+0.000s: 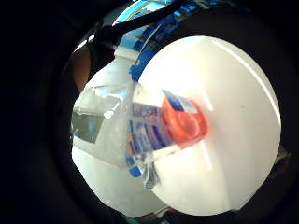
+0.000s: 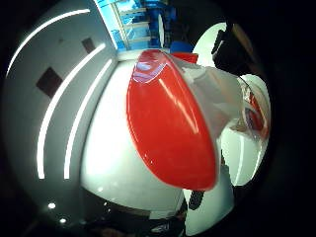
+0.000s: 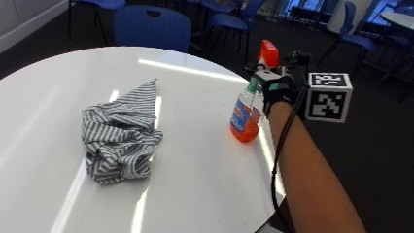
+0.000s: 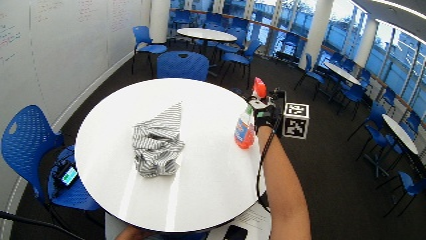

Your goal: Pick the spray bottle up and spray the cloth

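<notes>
A spray bottle (image 3: 246, 119) with orange liquid, a blue label and a red spray head stands upright near the right edge of the round white table (image 3: 194, 194). My gloved right hand (image 3: 278, 90) grips its neck just under the head. Whether its base touches the tabletop, I cannot tell. A crumpled grey-and-white striped cloth (image 3: 119, 136) lies on the table well to the left of the bottle. In the wide outside view the bottle (image 4: 244, 131), hand (image 4: 264, 112) and cloth (image 4: 156, 142) stand the same way. The red spray head (image 2: 168, 133) fills the thumb side view; the bottle's orange base (image 1: 182, 123) shows over the white table.
The table's edge runs close to the right of the bottle. A blue chair (image 3: 152, 26) stands behind the table and another (image 4: 30, 135) at its left. More tables (image 4: 206, 34) and chairs fill the room behind.
</notes>
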The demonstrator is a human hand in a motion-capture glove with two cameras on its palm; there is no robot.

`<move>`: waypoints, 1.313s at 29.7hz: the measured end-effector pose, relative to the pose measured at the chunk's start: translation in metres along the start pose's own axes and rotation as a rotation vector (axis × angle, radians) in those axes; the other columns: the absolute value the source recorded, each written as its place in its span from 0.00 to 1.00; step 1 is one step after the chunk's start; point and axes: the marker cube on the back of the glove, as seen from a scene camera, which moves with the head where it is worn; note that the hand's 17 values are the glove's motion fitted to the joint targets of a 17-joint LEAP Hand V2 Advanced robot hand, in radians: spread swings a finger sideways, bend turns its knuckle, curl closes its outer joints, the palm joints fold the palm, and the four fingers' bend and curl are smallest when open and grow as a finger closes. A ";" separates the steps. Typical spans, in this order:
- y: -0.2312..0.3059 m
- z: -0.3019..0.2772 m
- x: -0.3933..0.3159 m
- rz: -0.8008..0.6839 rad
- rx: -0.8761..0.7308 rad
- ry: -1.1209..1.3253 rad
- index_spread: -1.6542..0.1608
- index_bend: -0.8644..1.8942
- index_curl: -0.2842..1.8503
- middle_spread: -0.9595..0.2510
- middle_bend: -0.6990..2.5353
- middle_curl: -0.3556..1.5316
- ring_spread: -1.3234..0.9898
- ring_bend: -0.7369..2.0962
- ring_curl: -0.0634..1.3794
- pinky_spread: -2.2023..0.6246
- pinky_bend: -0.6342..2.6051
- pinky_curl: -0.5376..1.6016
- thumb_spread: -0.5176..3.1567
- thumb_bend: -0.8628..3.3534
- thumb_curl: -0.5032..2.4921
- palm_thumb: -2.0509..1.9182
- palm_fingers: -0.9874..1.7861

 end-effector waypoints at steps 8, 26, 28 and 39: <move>-0.004 0.007 -0.005 0.078 -0.156 -0.002 0.73 0.41 0.32 0.62 0.35 0.41 0.51 0.40 0.29 0.83 0.22 0.35 0.37 0.21 0.32 0.76 0.67; 0.004 0.014 -0.021 0.026 -0.184 0.044 0.73 0.41 0.34 0.60 0.37 0.43 0.49 0.41 0.30 0.81 0.22 0.31 0.32 0.20 0.35 0.78 0.74; 0.006 0.013 -0.029 -0.024 -0.150 0.064 0.73 0.41 0.35 0.60 0.38 0.44 0.48 0.43 0.32 0.80 0.23 0.31 0.31 0.20 0.36 0.79 0.76; 0.027 -0.014 -0.099 -0.232 -0.078 0.057 0.73 0.42 0.37 0.59 0.39 0.46 0.48 0.45 0.36 0.76 0.25 0.34 0.25 0.20 0.38 0.79 0.80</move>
